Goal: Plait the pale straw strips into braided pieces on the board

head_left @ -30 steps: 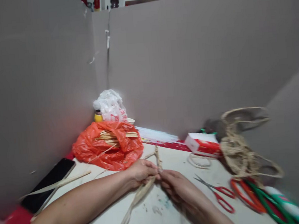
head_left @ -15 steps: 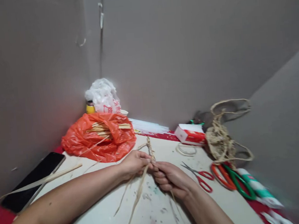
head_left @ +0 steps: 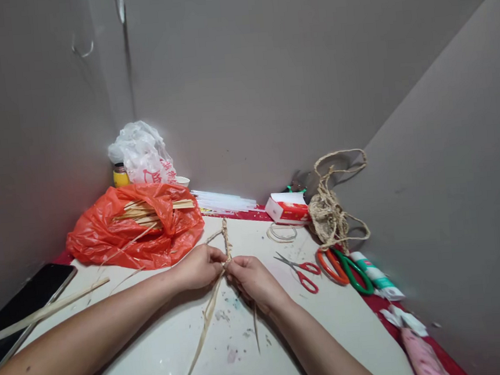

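Note:
A thin braid of pale plant fibre (head_left: 226,239) points away from me over the white board (head_left: 180,345). At its near end my left hand (head_left: 202,266) pinches the strands from the left. Fingertip to fingertip with it, my right hand (head_left: 254,280) is closed on the braid from the right. A long loose strand (head_left: 207,319) trails toward me from between the hands, and a shorter one hangs below the right hand. The exact crossing of the strands is hidden by the fingers.
Left are an orange plastic bag (head_left: 104,223) of dry strips and a black phone (head_left: 32,300) under a strip. Right lie red-handled scissors (head_left: 303,270), orange and green handles (head_left: 353,272), a coil of rope (head_left: 329,215), a red box (head_left: 289,207) and a tube (head_left: 378,275).
The view has shifted, so everything sits further left in it. My right hand's fingers have moved from a curled grip to a pinch at the braid's near end.

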Motion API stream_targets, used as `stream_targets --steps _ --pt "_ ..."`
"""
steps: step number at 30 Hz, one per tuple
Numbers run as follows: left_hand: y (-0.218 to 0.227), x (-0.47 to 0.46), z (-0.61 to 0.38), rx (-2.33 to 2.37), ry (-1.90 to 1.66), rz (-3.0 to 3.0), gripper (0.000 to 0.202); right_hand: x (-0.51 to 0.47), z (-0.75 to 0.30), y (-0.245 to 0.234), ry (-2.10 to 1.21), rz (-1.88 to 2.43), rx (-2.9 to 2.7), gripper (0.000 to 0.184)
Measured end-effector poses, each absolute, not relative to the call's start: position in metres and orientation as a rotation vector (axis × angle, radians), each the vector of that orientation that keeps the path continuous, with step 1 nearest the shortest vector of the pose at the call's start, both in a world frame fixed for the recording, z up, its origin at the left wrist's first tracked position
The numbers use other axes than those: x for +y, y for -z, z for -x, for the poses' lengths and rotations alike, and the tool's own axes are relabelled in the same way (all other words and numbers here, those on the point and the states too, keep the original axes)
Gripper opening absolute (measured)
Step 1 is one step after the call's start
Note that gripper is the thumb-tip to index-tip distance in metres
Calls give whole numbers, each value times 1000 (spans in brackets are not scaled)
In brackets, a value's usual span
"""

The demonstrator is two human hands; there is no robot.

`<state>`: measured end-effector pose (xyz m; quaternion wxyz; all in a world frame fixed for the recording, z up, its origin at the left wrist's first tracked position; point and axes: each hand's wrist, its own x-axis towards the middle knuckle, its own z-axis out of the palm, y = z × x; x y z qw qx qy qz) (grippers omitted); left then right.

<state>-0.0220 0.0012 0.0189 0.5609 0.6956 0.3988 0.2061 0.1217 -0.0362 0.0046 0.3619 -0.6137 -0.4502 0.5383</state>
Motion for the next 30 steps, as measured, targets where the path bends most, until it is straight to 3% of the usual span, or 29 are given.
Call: stream_targets --steps 8,12,18,24,30 --pt "-16 -7 16 923 -412 -1276 11 -37 -124 -7 -1531 1472 -1109 26" --pt "-14 -15 13 939 -451 -1326 20 -38 -126 -10 -1634 1406 -1066 32" --pt "-19 -25 9 998 -486 -1454 22 -37 -127 -9 -1650 1386 -1118 21" --pt "-25 -17 13 967 -378 -1359 35 -35 -134 -10 -1720 1357 -1028 24" --pt "-17 4 19 1141 -750 -1426 27 -33 -142 -12 -1805 1263 -931 25"
